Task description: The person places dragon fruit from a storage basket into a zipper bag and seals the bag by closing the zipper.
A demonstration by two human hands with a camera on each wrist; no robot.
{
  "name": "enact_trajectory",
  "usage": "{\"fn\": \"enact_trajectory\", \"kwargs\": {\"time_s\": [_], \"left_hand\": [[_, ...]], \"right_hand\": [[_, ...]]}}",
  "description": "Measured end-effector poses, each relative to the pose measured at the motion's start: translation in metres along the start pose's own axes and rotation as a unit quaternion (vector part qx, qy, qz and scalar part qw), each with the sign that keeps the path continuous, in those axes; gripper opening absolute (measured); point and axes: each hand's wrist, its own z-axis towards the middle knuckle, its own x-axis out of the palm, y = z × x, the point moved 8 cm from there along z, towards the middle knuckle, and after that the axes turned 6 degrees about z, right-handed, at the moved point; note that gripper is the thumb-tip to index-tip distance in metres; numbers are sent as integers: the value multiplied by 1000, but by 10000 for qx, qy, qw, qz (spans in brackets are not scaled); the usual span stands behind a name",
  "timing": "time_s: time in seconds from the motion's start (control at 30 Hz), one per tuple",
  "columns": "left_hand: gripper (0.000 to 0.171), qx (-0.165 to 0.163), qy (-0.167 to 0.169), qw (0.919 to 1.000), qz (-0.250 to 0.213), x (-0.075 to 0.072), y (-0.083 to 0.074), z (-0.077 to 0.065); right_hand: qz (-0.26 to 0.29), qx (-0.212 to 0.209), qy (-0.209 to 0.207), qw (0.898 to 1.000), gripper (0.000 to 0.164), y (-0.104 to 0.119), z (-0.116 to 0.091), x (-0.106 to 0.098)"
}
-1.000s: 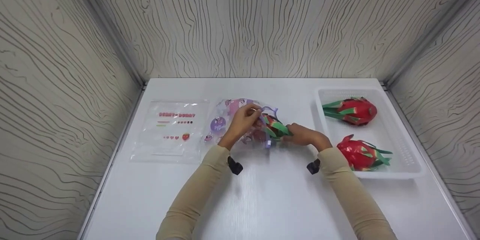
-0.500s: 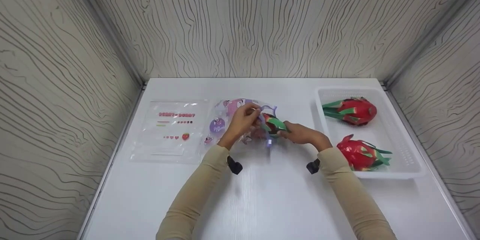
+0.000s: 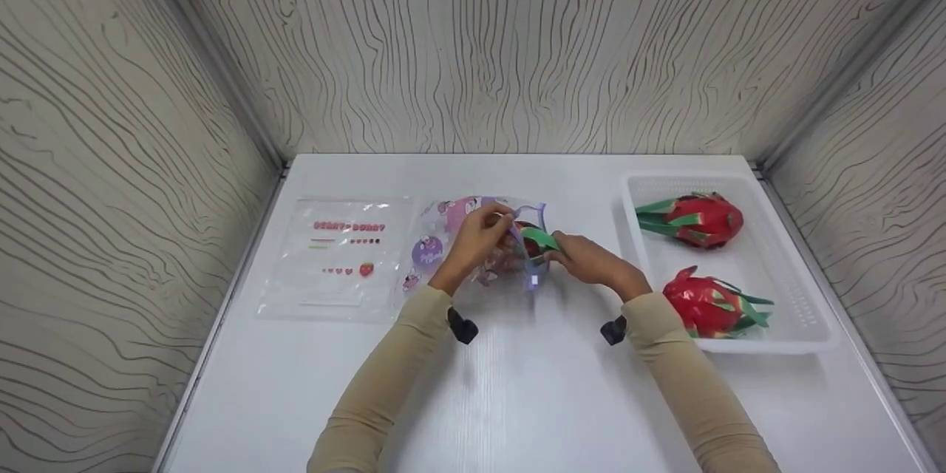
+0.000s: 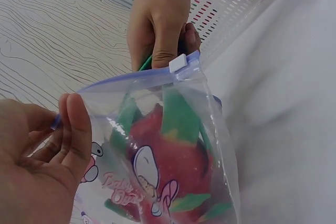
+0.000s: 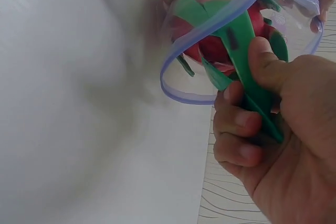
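My left hand (image 3: 477, 240) pinches the purple-edged mouth of a clear slider bag (image 3: 429, 251) printed with pink and purple cartoons. Most of a red dragon fruit (image 4: 173, 161) lies inside this bag, seen through the plastic in the left wrist view. Its green leaves stick out through the mouth, and my right hand (image 3: 587, 259) grips them between thumb and curled fingers. In the right wrist view the purple zip strip (image 5: 189, 40) loops around the fruit. A white slider (image 4: 178, 64) sits at one end of the strip.
A white perforated basket (image 3: 802, 288) at the right holds two more dragon fruits, one at the back (image 3: 706, 220) and one at the front (image 3: 706, 303). Another clear bag (image 3: 336, 259) with red print lies flat at the left. Wood-patterned walls enclose the white table (image 3: 488, 399).
My right hand has moved slightly left and up, and the dragon fruit sits deeper in the bag. The bag's mouth now reaches around more of its leaves. My left hand stays nearly still.
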Motion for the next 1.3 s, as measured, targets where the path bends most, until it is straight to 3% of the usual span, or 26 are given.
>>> {"fn": "enact_trajectory", "kwargs": {"time_s": [0.2,0.4,0.7,0.9,1.13,1.3], "left_hand": [[23,160,-3,9998,66,0,-3,0],[25,409,56,9991,-134,1,-7,0],[23,350,97,9993,-88,0,-9,1],[21,386,98,9992,-36,0,-12,1],[23,565,158,9981,-191,0,-16,1],[24,687,218,9961,-503,0,-17,2]], "right_hand": [[103,-198,-247,9994,33,7,4,0],[65,-191,-389,9990,22,11,9,3],[134,-119,-596,9981,16,25,18,1],[-192,-456,-684,9964,9,38,25,4],[-98,-588,-584,9965,42,47,28,9],[16,-927,-595,9939,44,55,32,9]]}}
